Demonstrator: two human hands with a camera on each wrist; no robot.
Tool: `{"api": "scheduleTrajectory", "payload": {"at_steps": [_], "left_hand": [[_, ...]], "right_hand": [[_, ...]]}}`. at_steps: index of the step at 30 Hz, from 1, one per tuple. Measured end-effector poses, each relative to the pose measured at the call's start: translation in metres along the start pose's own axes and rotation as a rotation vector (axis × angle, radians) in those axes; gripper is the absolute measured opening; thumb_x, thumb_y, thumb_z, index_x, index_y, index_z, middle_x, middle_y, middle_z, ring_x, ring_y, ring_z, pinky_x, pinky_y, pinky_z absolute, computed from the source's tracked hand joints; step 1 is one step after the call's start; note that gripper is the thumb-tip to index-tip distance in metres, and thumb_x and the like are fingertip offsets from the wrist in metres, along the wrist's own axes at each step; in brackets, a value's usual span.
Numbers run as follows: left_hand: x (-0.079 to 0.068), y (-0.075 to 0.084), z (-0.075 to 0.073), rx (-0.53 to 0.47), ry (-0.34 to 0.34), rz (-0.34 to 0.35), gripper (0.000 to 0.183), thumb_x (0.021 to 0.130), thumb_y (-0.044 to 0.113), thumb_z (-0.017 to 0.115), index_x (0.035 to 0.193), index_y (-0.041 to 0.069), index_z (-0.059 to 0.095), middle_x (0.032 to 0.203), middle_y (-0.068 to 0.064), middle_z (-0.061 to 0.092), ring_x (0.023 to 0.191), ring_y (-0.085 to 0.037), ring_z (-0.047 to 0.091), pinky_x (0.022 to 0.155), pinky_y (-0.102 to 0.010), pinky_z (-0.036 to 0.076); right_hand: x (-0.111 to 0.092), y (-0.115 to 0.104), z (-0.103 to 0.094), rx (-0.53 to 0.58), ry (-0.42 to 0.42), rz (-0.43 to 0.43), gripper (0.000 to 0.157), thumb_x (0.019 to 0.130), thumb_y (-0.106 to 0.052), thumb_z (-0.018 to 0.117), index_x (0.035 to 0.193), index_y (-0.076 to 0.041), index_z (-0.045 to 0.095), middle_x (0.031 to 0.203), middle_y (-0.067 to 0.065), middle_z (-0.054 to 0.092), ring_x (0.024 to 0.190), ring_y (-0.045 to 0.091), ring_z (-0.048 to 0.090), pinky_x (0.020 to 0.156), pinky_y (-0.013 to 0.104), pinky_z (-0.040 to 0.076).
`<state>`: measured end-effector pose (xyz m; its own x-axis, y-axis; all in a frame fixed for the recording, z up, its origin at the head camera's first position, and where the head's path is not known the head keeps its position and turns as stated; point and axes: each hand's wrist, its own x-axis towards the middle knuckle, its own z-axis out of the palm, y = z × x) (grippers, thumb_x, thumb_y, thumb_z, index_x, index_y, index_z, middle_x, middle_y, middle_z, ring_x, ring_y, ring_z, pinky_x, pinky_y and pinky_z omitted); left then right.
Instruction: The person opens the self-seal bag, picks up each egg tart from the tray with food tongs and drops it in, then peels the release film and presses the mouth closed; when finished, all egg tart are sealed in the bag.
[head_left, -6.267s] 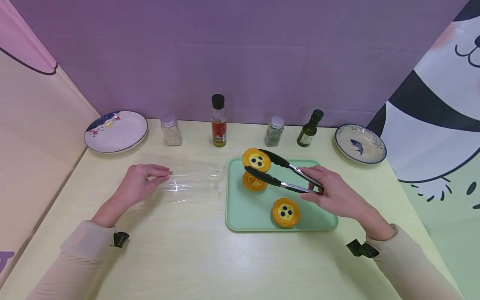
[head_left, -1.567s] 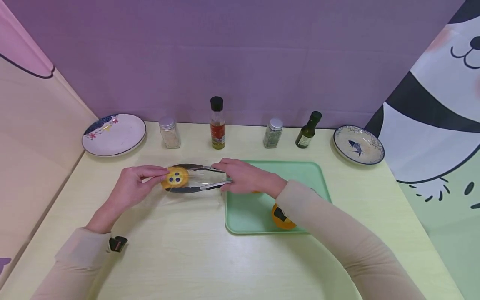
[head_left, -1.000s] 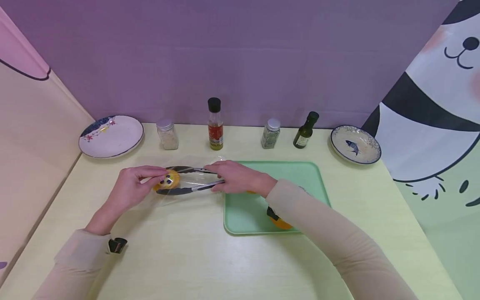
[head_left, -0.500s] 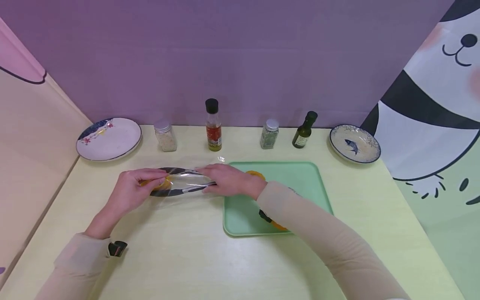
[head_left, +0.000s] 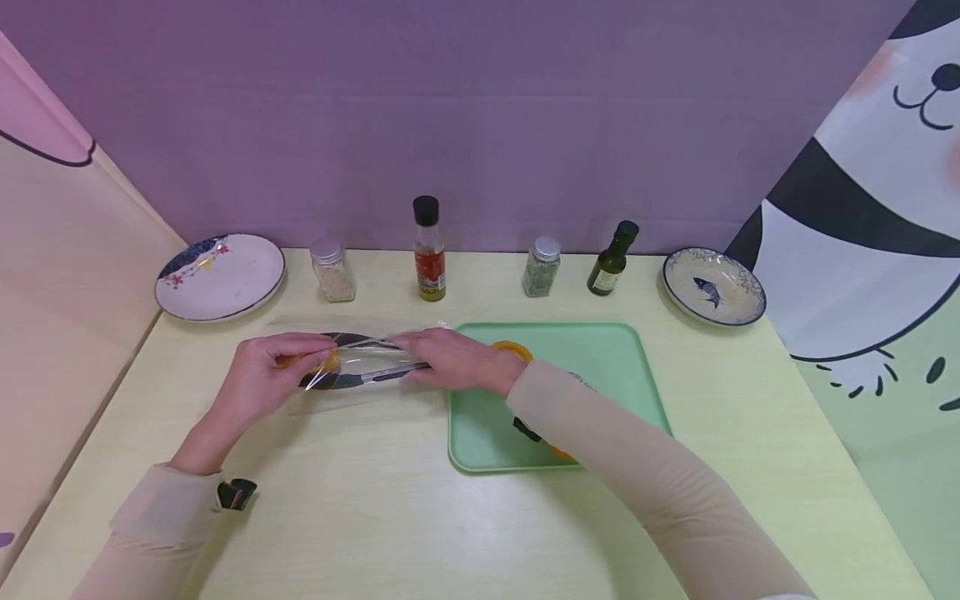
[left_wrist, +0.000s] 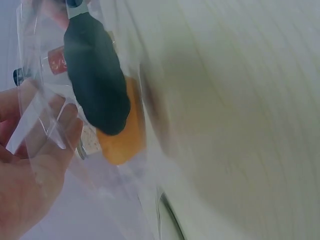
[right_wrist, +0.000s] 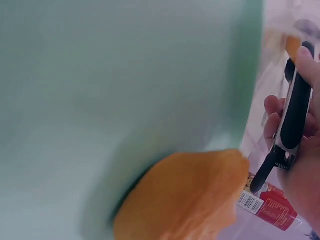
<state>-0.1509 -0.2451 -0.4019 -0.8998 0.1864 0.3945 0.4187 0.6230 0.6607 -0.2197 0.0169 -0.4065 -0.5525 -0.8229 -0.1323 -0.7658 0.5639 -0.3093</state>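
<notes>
My left hand (head_left: 262, 375) pinches a clear plastic bag (head_left: 375, 360) by its left part, above the table. My right hand (head_left: 457, 358) holds black-tipped metal tongs (head_left: 337, 382), which reach leftward into the bag. Between the tong tips sits an egg tart (head_left: 328, 364), partly behind my left fingers. In the left wrist view, the film lies over a dark tong head (left_wrist: 97, 75) and the tart's orange side (left_wrist: 125, 140). The right wrist view has the tong handles (right_wrist: 295, 110) in my right hand.
Beside the bag, the green tray (head_left: 480, 437) bears two more tarts, one (head_left: 513, 348) behind my right wrist, another (head_left: 559, 452) mostly under the sleeve. Along the back stand a plate (head_left: 225, 279), jars (head_left: 335, 275), sauce bottles (head_left: 431, 267) and a fish-patterned dish (head_left: 712, 287).
The tongs carried the tart from over the tray leftward into the bag, up to my left fingers. My left hand kept its pinch. Over the last half second little has moved.
</notes>
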Motion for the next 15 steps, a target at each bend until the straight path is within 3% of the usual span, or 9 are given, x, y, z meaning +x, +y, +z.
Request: {"api": "scheduleTrajectory", "payload": {"at_steps": [9, 15], "left_hand": [[0.0009, 0.0037, 0.0000, -0.072, -0.015, -0.023, 0.019, 0.078, 0.000, 0.073, 0.095, 0.009, 0.075, 0.100, -0.010, 0.071, 0.090, 0.012, 0.058, 0.069, -0.006, 0.048], [0.0008, 0.0037, 0.0023, -0.035, -0.020, -0.035, 0.020, 0.078, 0.000, 0.073, 0.095, 0.010, 0.075, 0.100, -0.007, 0.072, 0.087, 0.011, 0.058, 0.061, -0.008, 0.047]], "right_hand": [[0.0041, 0.0024, 0.0024, -0.015, 0.014, -0.020, 0.066, 0.092, -0.045, 0.054, 0.147, -0.017, 0.030, 0.150, -0.002, 0.034, 0.134, 0.014, 0.039, 0.111, 0.028, 0.031], [0.0071, 0.0000, 0.0053, -0.008, 0.013, -0.042, 0.066, 0.092, -0.044, 0.054, 0.148, -0.020, 0.029, 0.150, -0.003, 0.034, 0.131, 0.013, 0.042, 0.108, 0.028, 0.035]]}}
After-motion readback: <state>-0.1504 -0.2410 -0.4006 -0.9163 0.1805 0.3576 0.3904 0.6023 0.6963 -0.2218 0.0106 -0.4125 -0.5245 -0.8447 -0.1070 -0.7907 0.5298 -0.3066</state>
